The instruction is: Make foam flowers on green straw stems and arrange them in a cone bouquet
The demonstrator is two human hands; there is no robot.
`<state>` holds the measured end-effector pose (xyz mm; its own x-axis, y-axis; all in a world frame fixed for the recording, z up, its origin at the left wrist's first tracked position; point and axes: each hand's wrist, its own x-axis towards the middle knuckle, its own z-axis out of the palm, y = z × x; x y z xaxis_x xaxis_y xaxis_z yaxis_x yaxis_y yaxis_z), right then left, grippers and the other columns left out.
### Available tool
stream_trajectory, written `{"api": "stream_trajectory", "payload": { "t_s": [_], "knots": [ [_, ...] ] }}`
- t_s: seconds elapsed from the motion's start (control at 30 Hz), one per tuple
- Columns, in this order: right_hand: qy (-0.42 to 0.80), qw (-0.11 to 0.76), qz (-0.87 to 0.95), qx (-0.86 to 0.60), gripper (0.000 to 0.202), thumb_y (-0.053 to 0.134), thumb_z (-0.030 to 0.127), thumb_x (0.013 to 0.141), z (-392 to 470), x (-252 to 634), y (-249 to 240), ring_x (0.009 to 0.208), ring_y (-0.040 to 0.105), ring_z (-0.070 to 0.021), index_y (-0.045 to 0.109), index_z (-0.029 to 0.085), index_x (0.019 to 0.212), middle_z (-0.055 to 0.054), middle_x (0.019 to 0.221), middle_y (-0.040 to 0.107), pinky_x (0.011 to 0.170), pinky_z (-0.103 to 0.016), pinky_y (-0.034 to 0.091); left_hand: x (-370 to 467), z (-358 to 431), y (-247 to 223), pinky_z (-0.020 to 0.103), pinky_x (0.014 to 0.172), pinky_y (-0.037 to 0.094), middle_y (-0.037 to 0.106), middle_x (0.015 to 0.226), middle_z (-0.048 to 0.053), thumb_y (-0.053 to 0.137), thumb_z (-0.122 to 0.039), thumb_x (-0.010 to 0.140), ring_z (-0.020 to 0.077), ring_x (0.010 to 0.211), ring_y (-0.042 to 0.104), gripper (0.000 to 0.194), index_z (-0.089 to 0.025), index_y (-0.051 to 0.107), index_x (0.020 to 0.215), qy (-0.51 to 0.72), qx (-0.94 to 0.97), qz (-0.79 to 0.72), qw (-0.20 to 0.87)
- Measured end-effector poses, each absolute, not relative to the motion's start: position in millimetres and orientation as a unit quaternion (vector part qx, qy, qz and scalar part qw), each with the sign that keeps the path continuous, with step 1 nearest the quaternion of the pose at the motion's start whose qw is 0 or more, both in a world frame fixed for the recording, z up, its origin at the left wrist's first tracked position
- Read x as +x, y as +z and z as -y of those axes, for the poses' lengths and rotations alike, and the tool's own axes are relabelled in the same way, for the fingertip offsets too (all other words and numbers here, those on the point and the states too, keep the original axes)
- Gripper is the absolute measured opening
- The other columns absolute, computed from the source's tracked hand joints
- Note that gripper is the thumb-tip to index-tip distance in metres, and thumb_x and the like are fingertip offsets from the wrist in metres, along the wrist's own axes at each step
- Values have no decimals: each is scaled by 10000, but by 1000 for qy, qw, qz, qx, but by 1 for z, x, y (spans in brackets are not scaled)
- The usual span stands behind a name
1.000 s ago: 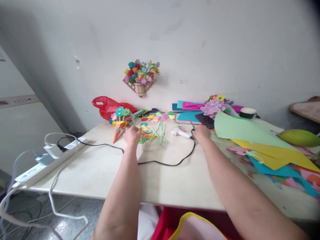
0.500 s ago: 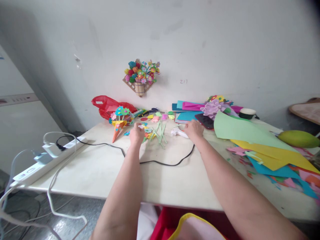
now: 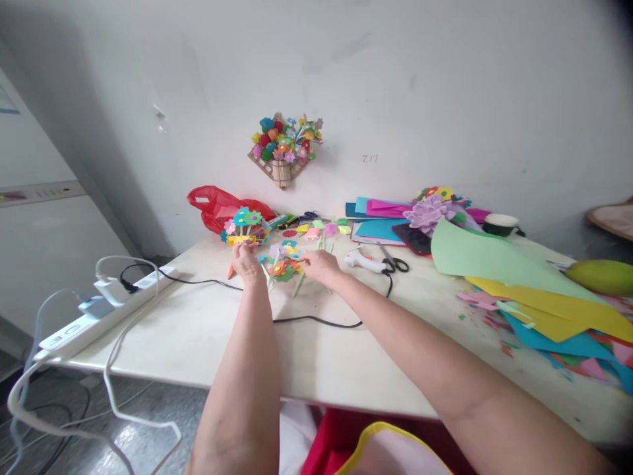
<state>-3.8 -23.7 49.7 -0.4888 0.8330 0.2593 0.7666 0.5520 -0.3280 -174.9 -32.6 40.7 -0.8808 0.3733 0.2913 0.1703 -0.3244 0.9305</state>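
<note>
We found L hand partly hiding orange cone, R hand over pale stems, beside foam flowers; couldn't tell either's finger grip. Glue gun & scissors lay R; blk cord crossed tabletop.

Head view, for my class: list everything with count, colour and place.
Wall bouquet: one, multicoloured, on wall
Plastic bag: one, red, back left
Cone bouquet: one, multicoloured, left
Flower cutouts: several, multicoloured, centre
Strips: several, pale green, centre
Glue gun: one, white, centre right
Scissors: one clear pair, black, beside glue gun
Cords: several, black or white, left to centre
Power strip: one, white, left edge
Sheets: several, mixed colours, right and back
Large flower: one, purple, back right
Tub: one, dark, back right
Oval object: one, green, far right
Small items: several, mixed, back centre
Table: one, pale, centre
Clothing: red with yellow trim, bottom
Left hand: one, by cone bouquet
Right hand: one, by flower cutouts
</note>
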Motion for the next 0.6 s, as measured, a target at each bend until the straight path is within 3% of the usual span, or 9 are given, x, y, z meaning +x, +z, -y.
{"api": "stream_trajectory", "payload": {
  "t_s": [0.17,0.4,0.5,0.6],
  "knots": [
    [140,153,888,-411,382,475,280,815,35,-40,50,1025,589,-205,584,345,1176,2,1157,631,779,-277,453,-170,45,50,326,889,419,653,967,127,121,-436,891,184,966,566,578,-133,604,798,811,209,-534,120],
    [117,119,918,-360,338,448,353,843,43,-72,46,1093,555,-259,602,325,1142,-59,1176,613,863,-370,432,-168,49,50,375,949,383,649,994,130,-37,-431,889,190,972,578,721,-133,618,839,817,228,-505,158],
    [132,100,903,-396,286,453,360,837,42,-83,42,1049,582,-254,667,260,998,-79,1115,644,826,-351,452,-169,48,52,346,882,440,654,966,125,-58,-463,871,174,900,617,720,-160,589,784,818,253,-482,185],
    [161,117,872,-447,290,459,375,834,41,-89,39,1002,608,-237,673,219,951,-92,1059,665,779,-317,470,-170,47,55,322,716,491,644,782,101,11,-514,869,174,758,632,644,-183,547,734,794,265,-501,219]
  ]
}}
